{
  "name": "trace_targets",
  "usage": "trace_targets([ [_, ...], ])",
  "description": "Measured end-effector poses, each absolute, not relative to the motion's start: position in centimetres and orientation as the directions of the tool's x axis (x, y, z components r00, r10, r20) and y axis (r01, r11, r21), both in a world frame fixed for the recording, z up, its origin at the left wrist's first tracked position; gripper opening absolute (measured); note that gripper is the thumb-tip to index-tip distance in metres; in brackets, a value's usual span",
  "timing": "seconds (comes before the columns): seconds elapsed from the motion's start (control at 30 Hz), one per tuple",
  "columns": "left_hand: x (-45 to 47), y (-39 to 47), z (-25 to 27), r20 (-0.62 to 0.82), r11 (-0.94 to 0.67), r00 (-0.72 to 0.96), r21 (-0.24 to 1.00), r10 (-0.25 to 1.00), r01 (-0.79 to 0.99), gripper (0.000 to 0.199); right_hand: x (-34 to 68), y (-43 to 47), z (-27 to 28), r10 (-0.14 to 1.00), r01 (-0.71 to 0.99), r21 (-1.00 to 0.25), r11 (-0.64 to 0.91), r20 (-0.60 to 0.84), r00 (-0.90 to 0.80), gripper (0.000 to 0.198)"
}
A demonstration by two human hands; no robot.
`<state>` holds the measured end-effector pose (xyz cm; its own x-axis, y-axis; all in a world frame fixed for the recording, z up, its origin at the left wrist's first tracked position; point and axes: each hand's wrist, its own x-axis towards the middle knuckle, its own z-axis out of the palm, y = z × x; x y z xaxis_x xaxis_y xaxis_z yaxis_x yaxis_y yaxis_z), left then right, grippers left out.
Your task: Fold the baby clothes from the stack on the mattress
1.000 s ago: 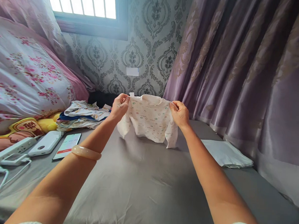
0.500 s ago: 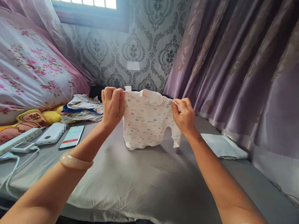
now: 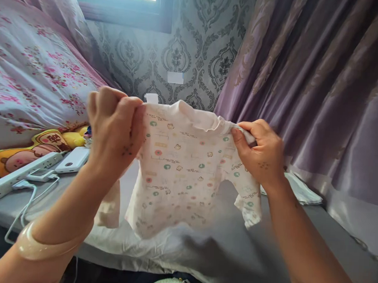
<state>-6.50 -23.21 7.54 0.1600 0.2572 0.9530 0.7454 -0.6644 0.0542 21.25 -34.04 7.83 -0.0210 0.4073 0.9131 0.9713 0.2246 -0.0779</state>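
Observation:
A small white baby shirt [image 3: 181, 166] with tiny coloured prints hangs in the air between my two hands, its collar at the top. My left hand [image 3: 114, 130] is closed on the shirt's left shoulder, close to a white tag [image 3: 152, 98] that sticks up. Part of the left sleeve shows below that wrist. With thumb and fingers, my right hand [image 3: 260, 146] pinches the right shoulder, and the right sleeve [image 3: 247, 198] dangles beneath it. The shirt's lower edge hangs over the grey bed sheet [image 3: 199, 258].
On the left lie a power strip [image 3: 24, 174] with white cables, a white power bank [image 3: 73, 159] and a yellow cartoon cushion [image 3: 35, 149]. Folded white cloth [image 3: 304, 189] sits at the right, beside the purple curtain [image 3: 344, 102]. A floral quilt [image 3: 38, 68] is piled at the back left.
Both hands have come nearer to me and moved apart, lifting the shirt off the bed. The left forearm now covers the phone and most of the clothes pile.

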Motion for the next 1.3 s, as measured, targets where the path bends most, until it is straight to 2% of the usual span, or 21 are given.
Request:
trace_targets([
  [0.1,-4.9,-19.7,4.5,0.927,-0.702,0.214,0.071,0.309,0.708,0.022,22.9,-31.2,5.2,0.498,0.972,-0.124,0.200,0.867,0.008,0.028],
  [0.17,-3.6,-17.1,1.6,0.888,-0.718,0.251,0.119,0.386,0.685,0.021,23.9,-29.3,2.7,0.569,0.977,-0.146,0.153,0.822,0.033,0.028],
  [0.27,-1.5,-13.9,-3.1,0.814,-0.691,0.319,0.133,0.485,0.711,0.026,24.9,-26.8,-1.2,0.687,0.988,-0.155,0.012,0.720,0.105,0.028],
  [0.4,0.9,-11.5,-7.6,0.692,-0.648,0.399,0.131,0.601,0.750,0.030,25.1,-24.7,-5.6,0.777,0.974,-0.130,-0.183,0.588,0.224,0.029],
  [0.67,2.5,-10.3,-10.7,0.593,-0.631,0.469,0.087,0.655,0.770,0.034,25.6,-22.5,-9.9,0.832,0.957,-0.091,-0.275,0.475,0.285,0.031],
  [1.03,4.2,-8.4,-13.8,0.472,-0.623,0.545,0.012,0.693,0.782,0.028,26.3,-20.5,-12.0,0.890,0.942,-0.056,-0.330,0.316,0.330,0.030],
  [1.3,5.9,-5.8,-14.6,0.472,-0.618,0.546,-0.004,0.692,0.786,0.025,27.8,-18.3,-12.4,0.904,0.935,-0.041,-0.353,0.242,0.352,0.032],
])
